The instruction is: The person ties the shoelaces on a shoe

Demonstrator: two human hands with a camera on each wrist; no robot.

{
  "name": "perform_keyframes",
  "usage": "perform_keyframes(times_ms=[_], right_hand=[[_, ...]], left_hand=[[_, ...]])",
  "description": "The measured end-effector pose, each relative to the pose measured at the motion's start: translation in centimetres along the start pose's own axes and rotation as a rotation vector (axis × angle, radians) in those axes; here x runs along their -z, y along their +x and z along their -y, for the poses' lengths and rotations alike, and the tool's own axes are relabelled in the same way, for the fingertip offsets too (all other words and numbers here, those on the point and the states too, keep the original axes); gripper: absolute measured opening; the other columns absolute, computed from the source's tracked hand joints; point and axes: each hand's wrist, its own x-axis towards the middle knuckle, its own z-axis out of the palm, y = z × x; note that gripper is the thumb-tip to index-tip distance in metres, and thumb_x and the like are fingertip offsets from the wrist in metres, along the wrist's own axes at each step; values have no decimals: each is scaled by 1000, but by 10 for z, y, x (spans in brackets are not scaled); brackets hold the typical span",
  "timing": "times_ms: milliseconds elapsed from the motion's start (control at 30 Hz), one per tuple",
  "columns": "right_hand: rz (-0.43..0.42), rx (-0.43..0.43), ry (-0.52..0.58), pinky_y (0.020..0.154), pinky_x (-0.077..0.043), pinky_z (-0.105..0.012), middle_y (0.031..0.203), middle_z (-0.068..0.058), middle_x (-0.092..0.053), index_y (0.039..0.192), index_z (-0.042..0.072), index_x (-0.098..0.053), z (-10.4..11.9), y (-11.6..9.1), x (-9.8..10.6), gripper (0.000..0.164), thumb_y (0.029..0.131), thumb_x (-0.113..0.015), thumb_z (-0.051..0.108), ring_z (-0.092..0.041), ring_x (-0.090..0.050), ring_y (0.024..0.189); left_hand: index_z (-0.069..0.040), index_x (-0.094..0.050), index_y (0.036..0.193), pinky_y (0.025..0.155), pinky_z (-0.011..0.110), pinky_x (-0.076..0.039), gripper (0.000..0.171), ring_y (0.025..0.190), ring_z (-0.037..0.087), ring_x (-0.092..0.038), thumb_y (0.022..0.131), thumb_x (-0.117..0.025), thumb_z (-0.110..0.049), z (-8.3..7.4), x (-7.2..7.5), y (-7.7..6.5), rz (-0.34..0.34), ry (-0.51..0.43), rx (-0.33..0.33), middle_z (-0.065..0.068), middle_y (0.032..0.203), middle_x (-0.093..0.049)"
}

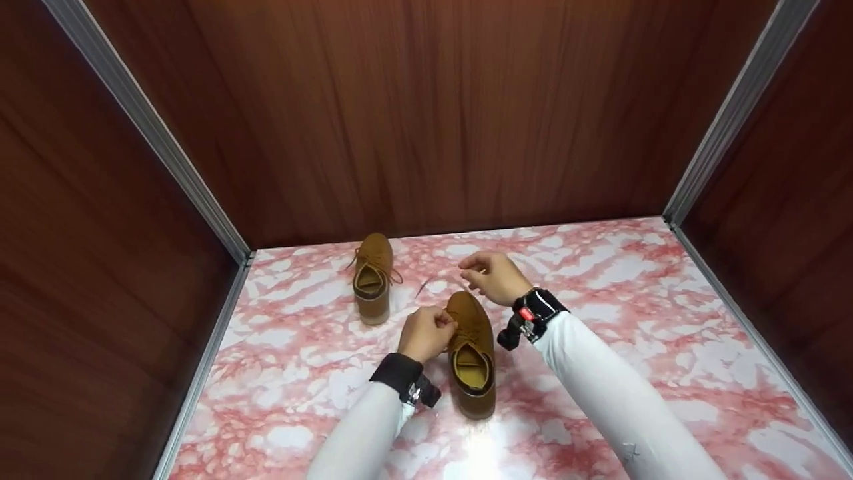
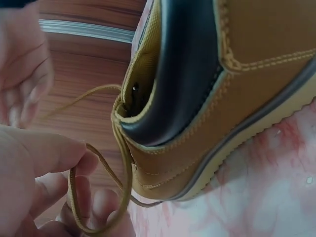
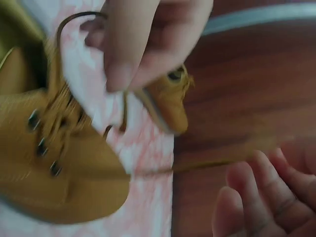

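Note:
A tan lace-up shoe point(image 1: 469, 308) stands upright on the marbled surface, toe pointing away, between my two hands. On its left side my left hand point(image 1: 425, 333) pinches one shoelace; in the left wrist view this shoelace point(image 2: 128, 182) forms a loop that hangs from thumb and fingers. My right hand point(image 1: 498, 277) is raised beyond the toe to the right. The other lace end point(image 3: 197, 167) runs taut from the shoe to the right hand's fingertips point(image 3: 242, 173), which hold it; motion blur softens the exact grip. Laces cross the tongue through dark eyelets point(image 3: 42, 146).
A matching tan shoe point(image 1: 374, 248) with a tied lace stands farther back to the left. Brown wood-patterned panels point(image 1: 426, 120) enclose the back and sides, with metal strips point(image 1: 200, 180) at the corners. The pink and white surface point(image 1: 293, 373) spreads around the shoes.

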Motion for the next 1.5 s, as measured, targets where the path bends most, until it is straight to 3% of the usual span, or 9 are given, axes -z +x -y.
perform_keyframes(times_ms=[167,400,600,767,1033,1333,1500], right_hand=[[-21,25,-23,58,-52,-24,97,-12,-72,107,8,-69,-7,-7,3,16,93,-62,15,-14,-66,70],[-35,-26,-20,58,-53,-24,91,-14,-70,100,8,-69,-39,-24,14,11,93,-63,13,-30,-69,76],[2,-10,-47,55,-50,-23,84,-13,-69,93,10,-70,-52,-37,7,7,92,-64,13,-16,-62,63],[80,46,-113,57,-47,-22,75,-3,-67,92,10,-72,-52,-44,-8,9,92,-65,17,-6,-55,60],[254,196,-231,68,-48,-20,83,4,-72,93,14,-74,-45,-52,-34,9,91,-67,20,-4,-58,72],[402,242,-349,73,-50,-23,93,4,-73,108,19,-74,-35,-54,-51,20,90,-67,20,-4,-58,76],[461,274,-377,65,-47,-19,74,4,-67,101,18,-75,-30,-53,-54,16,86,-70,21,0,-52,65]], left_hand=[[-23,-74,78,65,26,-48,9,68,8,-61,84,-72,-29,2,-3,2,3,-25,28,-7,74,-70],[-23,-74,75,66,26,-48,10,69,8,-61,81,-75,-30,11,-3,4,5,-61,103,-7,75,-72],[-19,-73,72,59,26,-47,15,63,11,-60,78,-76,-33,16,-3,5,9,-77,133,-5,71,-70],[-17,-67,61,58,25,-42,26,62,12,-56,79,-75,-34,20,0,8,10,-58,152,-7,62,-60],[-19,-56,53,56,24,-39,33,61,13,-52,78,-71,-35,27,5,15,45,-36,195,-8,57,-51],[-20,-51,47,44,25,-29,39,50,12,-43,75,-72,-37,37,1,22,108,-30,245,-10,47,-41],[-18,-53,45,44,25,-29,34,48,13,-43,72,-68,-32,34,0,23,104,-55,257,-9,44,-42]])
